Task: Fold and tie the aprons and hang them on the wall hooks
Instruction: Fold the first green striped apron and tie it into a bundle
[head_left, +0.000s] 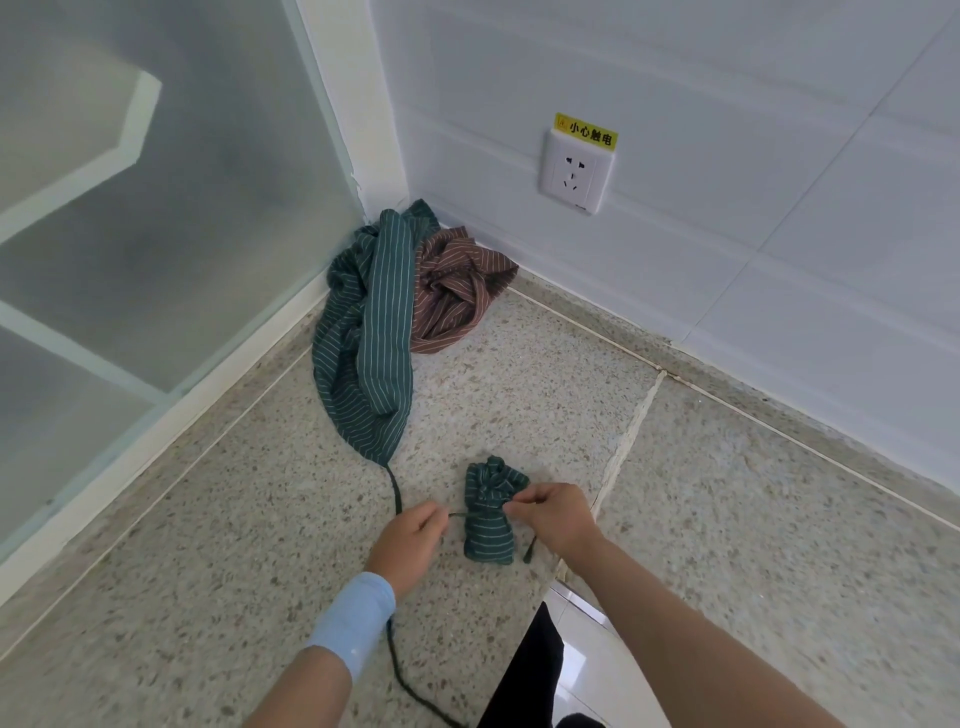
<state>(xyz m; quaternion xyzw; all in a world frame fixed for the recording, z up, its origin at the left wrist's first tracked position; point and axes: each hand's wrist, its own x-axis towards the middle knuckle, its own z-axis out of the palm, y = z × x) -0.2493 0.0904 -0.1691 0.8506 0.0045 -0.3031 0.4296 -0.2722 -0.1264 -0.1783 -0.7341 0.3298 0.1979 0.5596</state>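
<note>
A small folded green striped apron bundle (489, 525) lies on the speckled stone counter (234, 519), cinched round its middle by its dark string. My left hand (408, 545) pinches one string end just left of the bundle. My right hand (553, 514) pinches the other string end at the bundle's right side. Both hands pull outward. In the corner lies a crumpled green striped apron (366, 332), and its long dark strap (395, 488) trails toward me under my left wrist. A brown striped apron (457, 291) is bunched beside it against the wall.
A white tiled wall (727, 130) with a power socket (575, 171) and a yellow warning sticker (586, 130) stands behind the counter. A frosted glass panel (156, 208) closes off the left side. The counter's front edge (558, 577) is near my right forearm. No hooks are in view.
</note>
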